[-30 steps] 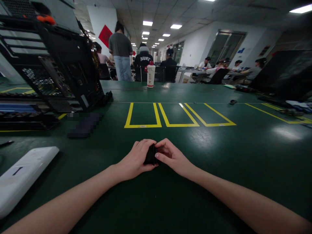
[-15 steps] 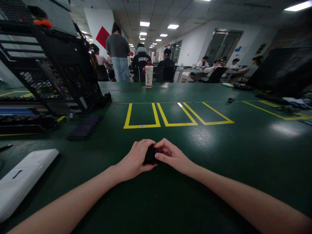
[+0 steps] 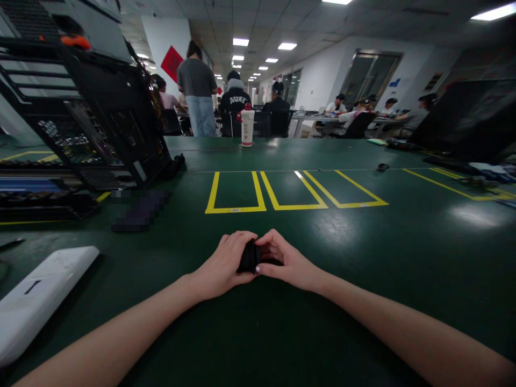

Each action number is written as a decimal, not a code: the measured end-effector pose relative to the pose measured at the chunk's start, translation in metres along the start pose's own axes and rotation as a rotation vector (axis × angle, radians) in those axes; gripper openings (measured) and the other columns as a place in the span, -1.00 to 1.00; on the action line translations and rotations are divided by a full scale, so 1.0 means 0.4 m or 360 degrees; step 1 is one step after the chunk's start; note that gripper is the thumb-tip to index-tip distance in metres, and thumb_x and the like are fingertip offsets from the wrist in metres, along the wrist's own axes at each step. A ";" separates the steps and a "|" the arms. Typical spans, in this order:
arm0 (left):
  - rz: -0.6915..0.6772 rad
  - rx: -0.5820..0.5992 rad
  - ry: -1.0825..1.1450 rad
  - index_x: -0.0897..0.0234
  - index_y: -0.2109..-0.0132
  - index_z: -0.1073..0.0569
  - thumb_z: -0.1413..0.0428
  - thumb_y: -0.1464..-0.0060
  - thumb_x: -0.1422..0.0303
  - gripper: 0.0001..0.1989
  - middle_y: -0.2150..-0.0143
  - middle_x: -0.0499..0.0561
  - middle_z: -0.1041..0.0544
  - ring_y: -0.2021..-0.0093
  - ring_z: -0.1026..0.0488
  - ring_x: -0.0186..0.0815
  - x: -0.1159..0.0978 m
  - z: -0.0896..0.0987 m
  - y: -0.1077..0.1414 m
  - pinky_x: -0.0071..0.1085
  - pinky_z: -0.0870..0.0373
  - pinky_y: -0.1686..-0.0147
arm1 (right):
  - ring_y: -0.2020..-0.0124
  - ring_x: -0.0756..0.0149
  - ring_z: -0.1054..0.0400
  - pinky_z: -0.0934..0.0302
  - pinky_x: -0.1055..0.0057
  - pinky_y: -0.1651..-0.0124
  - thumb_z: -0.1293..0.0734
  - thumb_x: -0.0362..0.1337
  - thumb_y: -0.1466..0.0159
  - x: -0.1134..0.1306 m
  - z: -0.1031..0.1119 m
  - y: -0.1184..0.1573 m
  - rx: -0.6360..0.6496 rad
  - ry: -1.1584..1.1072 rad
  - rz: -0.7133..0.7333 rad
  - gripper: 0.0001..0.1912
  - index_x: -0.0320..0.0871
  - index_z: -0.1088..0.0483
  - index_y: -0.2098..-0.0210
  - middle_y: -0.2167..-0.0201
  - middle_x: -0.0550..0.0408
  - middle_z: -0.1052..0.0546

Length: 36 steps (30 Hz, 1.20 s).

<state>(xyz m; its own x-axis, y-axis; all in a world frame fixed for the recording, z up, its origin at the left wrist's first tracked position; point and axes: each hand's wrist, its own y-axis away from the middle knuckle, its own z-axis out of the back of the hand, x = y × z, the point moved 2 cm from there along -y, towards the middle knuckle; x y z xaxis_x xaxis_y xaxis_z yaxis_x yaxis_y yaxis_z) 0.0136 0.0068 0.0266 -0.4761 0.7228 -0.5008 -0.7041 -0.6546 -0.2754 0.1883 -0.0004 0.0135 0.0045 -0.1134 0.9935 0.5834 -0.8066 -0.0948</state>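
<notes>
Between my hands is a small black object (image 3: 249,258) with a thin flat rim on its right side; its kind is too dark to make out. My left hand (image 3: 226,263) is wrapped round its left part, fingers over the top and thumb low. From the right, my right hand (image 3: 288,260) grips the rim, with fingertips at the top and thumb at the lower edge. Both hands are low over the green table (image 3: 258,333), just in front of the yellow tape marks (image 3: 236,210).
To the left stand an open black computer case (image 3: 116,118) and a white oblong device (image 3: 44,295). A dark pixelated item (image 3: 141,210) lies near the case. A paper cup (image 3: 247,129) stands at the far edge. A small black ring-like part (image 3: 382,167) lies right. Several people sit beyond.
My right thumb has slid down along the black object's rim and the right fingers have shifted slightly. My left hand keeps its hold. The view has tipped a little.
</notes>
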 end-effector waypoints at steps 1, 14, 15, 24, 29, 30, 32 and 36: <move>0.0000 -0.0001 0.0002 0.15 -0.11 -0.07 -0.16 -0.02 0.43 -0.43 -0.05 0.11 -0.28 0.01 -0.29 -0.07 -0.001 0.001 0.000 -0.14 -0.27 0.10 | 0.06 0.29 -0.32 -0.23 0.21 -0.01 -0.37 -0.31 -0.15 -0.001 0.000 0.000 -0.0018 -0.0009 0.0002 -0.66 -0.11 -0.18 0.15 0.14 0.09 -0.34; 0.0006 -0.0023 0.0017 0.15 -0.10 -0.07 -0.17 -0.01 0.43 -0.43 -0.03 0.10 -0.29 0.01 -0.29 -0.08 0.000 -0.001 0.000 -0.13 -0.25 0.08 | 0.06 0.28 -0.30 -0.21 0.19 -0.04 -0.33 -0.31 -0.18 -0.003 -0.004 -0.001 -0.0067 0.0119 -0.0032 -0.69 -0.10 -0.19 0.11 0.12 0.08 -0.34; 0.0007 -0.0018 0.0009 0.14 -0.10 -0.07 -0.17 0.00 0.45 -0.42 -0.04 0.10 -0.29 0.01 -0.29 -0.07 0.001 -0.001 0.000 -0.13 -0.25 0.09 | 0.05 0.28 -0.30 -0.20 0.19 -0.05 -0.35 -0.34 -0.16 -0.001 -0.004 -0.001 -0.0045 0.0114 -0.0009 -0.67 -0.10 -0.19 0.12 0.13 0.10 -0.33; -0.0014 -0.0018 0.0043 0.15 -0.11 -0.08 -0.17 -0.04 0.39 -0.45 -0.03 0.10 -0.30 0.01 -0.30 -0.09 -0.008 0.008 0.000 -0.15 -0.26 0.07 | 0.13 0.33 -0.32 -0.25 0.29 0.07 -0.33 -0.25 -0.19 -0.004 -0.001 -0.010 -0.0128 -0.0040 -0.0029 -0.78 -0.12 -0.22 0.22 0.21 0.12 -0.34; -0.0002 -0.0005 0.0045 0.16 -0.11 -0.07 -0.17 -0.04 0.38 -0.44 -0.03 0.09 -0.29 0.02 -0.29 -0.11 -0.005 0.005 0.001 -0.15 -0.28 0.08 | 0.07 0.28 -0.29 -0.21 0.22 -0.01 -0.31 -0.24 -0.20 -0.003 -0.004 -0.010 -0.0147 0.0105 -0.0112 -0.70 -0.13 -0.19 0.11 0.13 0.06 -0.34; -0.0001 0.0001 0.0042 0.17 -0.11 -0.07 -0.17 -0.04 0.39 -0.44 -0.03 0.09 -0.29 0.02 -0.29 -0.11 -0.004 0.005 0.002 -0.16 -0.28 0.08 | 0.06 0.27 -0.29 -0.20 0.21 -0.01 -0.30 -0.24 -0.21 -0.002 -0.005 -0.009 -0.0132 0.0134 -0.0107 -0.71 -0.13 -0.19 0.10 0.13 0.05 -0.34; 0.0003 0.0008 0.0029 0.17 -0.10 -0.07 -0.17 -0.04 0.40 -0.45 -0.03 0.10 -0.29 0.01 -0.28 -0.11 -0.002 0.003 0.002 -0.16 -0.27 0.07 | 0.07 0.28 -0.30 -0.21 0.21 0.00 -0.29 -0.26 -0.23 0.001 -0.004 -0.007 -0.0071 0.0129 -0.0079 -0.73 -0.13 -0.20 0.10 0.14 0.06 -0.35; -0.0002 0.0005 -0.0008 0.16 -0.10 -0.06 -0.17 -0.01 0.44 -0.43 -0.05 0.10 -0.27 0.00 -0.27 -0.09 0.006 -0.005 0.002 -0.13 -0.24 0.05 | 0.06 0.29 -0.31 -0.21 0.23 -0.03 -0.38 -0.34 -0.13 0.001 0.001 -0.004 0.0027 0.0038 -0.0023 -0.64 -0.12 -0.18 0.14 0.13 0.09 -0.33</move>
<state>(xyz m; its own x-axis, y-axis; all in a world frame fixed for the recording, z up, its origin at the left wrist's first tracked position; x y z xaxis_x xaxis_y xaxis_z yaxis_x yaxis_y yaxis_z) 0.0131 0.0076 0.0233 -0.4778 0.7250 -0.4961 -0.7063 -0.6528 -0.2738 0.1878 0.0010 0.0140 -0.0234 -0.1159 0.9930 0.5969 -0.7984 -0.0791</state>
